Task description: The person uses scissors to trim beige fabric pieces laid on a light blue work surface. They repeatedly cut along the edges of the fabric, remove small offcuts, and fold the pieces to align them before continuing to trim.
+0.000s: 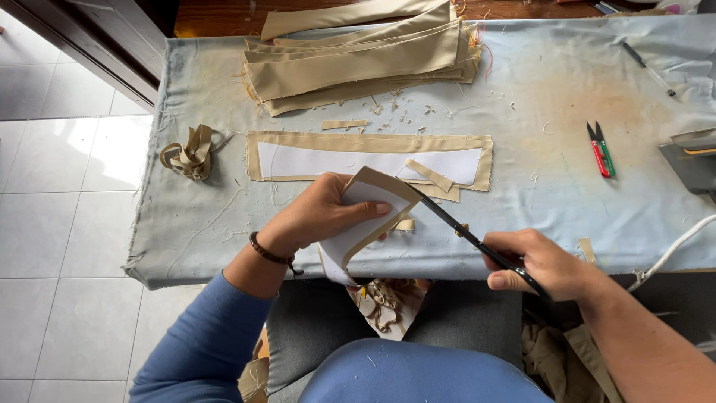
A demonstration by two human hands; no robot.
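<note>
My left hand (324, 213) holds a tan fabric piece backed with white interfacing (365, 216), bent over the table's near edge. My right hand (541, 265) grips black scissors (455, 227), whose blades reach the top edge of that held piece. Just beyond lies a long tan strip with white interfacing (369, 157) flat on the pale cloth-covered table (552, 134), with a small cut-off strip (429, 174) on top of it.
A stack of long tan fabric strips (358, 63) sits at the far side. A knotted bundle of tan offcuts (188, 155) lies left. Red-and-green thread snips (601, 149) lie right, near an iron's edge (690, 160). Scraps (388, 302) pile on my lap.
</note>
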